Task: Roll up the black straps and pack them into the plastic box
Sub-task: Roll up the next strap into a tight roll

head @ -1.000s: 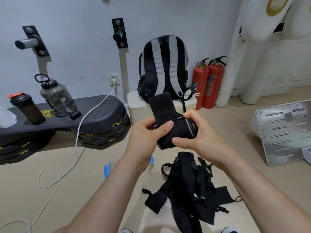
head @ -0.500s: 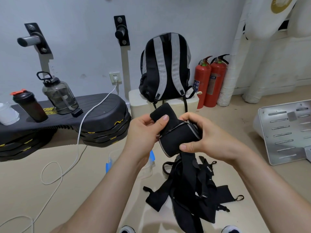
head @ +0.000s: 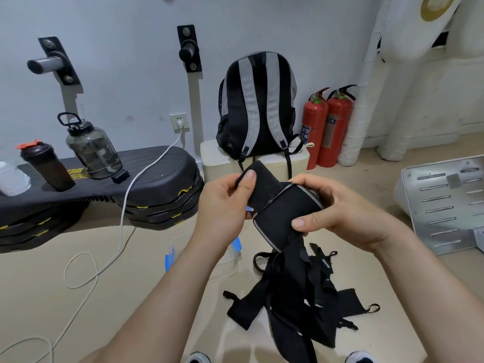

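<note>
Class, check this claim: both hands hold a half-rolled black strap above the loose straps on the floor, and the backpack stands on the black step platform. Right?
One slip. The head view shows the backpack standing on the cream block. The rest holds: left hand and right hand hold the half-rolled black strap above the loose straps on the floor.

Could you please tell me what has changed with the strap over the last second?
The left hand shifted its thumb from the roll to the strap's free end and is bending it down from upright toward the roll. The right hand still grips the roll; the strap pile and plastic box have not moved.
</note>
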Action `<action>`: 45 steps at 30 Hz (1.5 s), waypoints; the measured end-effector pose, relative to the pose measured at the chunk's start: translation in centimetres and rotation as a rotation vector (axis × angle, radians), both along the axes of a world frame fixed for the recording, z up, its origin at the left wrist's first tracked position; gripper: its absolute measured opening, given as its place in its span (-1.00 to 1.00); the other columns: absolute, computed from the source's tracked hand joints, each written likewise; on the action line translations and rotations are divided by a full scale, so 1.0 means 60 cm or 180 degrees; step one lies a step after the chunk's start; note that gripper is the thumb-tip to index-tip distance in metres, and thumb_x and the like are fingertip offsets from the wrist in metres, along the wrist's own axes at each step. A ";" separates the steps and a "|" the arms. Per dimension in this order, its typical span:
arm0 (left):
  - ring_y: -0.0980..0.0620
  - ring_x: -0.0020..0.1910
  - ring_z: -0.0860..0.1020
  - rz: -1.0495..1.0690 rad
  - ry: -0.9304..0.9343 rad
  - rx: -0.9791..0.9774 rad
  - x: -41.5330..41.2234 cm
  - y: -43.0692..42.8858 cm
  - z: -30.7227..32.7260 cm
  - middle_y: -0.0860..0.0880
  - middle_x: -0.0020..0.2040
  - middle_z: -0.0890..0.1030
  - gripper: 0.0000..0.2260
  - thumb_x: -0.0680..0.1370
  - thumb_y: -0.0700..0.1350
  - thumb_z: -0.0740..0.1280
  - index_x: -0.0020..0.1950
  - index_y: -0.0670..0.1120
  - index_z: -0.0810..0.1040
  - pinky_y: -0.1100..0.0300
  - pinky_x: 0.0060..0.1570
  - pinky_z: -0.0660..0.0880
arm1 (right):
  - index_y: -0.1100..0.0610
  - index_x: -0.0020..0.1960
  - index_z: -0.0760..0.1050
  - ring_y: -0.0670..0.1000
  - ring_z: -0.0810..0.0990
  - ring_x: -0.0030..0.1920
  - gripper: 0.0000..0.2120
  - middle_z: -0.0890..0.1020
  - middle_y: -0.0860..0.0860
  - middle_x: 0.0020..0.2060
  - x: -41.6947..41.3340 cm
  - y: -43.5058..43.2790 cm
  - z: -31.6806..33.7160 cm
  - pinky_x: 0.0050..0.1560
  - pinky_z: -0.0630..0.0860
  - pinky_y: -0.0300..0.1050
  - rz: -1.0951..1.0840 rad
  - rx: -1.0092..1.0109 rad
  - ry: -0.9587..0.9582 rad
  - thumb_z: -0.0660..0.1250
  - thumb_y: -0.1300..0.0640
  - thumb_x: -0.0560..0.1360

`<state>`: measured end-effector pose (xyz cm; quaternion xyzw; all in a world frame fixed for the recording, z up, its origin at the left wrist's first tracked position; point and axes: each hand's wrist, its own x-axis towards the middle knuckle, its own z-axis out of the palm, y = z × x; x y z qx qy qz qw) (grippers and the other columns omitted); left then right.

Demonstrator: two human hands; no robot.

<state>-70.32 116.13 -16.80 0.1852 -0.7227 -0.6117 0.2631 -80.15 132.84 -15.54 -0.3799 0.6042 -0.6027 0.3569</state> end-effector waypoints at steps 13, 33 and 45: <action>0.07 -0.40 0.45 -0.0143 -0.0251 0.0388 -0.010 -0.013 -0.013 -0.11 -0.31 0.55 -0.73 0.64 -0.07 0.31 -0.10 -0.24 0.64 0.12 -0.27 0.45 | 0.16 0.01 0.61 0.08 0.61 -0.23 -0.67 0.64 0.11 -0.21 -0.001 -0.006 -0.005 -0.34 0.53 -0.12 -0.0122 0.0184 0.0072 0.47 0.28 0.26; 0.00 -0.30 0.59 0.0066 -0.0248 -0.0240 -0.008 -0.004 -0.018 -0.03 -0.29 0.66 -0.85 0.62 -0.05 0.34 -0.10 -0.07 0.60 0.05 -0.28 0.52 | -0.08 0.16 0.48 -0.04 0.64 -0.04 -0.37 0.58 -0.04 0.04 0.026 -0.034 -0.023 0.00 0.66 0.12 -0.0967 0.0095 0.0622 0.33 0.57 0.34; 0.16 -0.28 0.61 -0.0031 0.0101 0.0204 0.007 0.000 -0.001 0.01 -0.28 0.69 -0.93 0.55 -0.22 0.41 -0.08 -0.13 0.69 0.32 -0.23 0.52 | -0.04 0.15 0.49 0.02 0.66 -0.03 -0.49 0.60 -0.06 -0.01 0.020 -0.035 -0.024 0.08 0.64 0.07 -0.0804 -0.0063 0.0486 0.48 0.44 0.40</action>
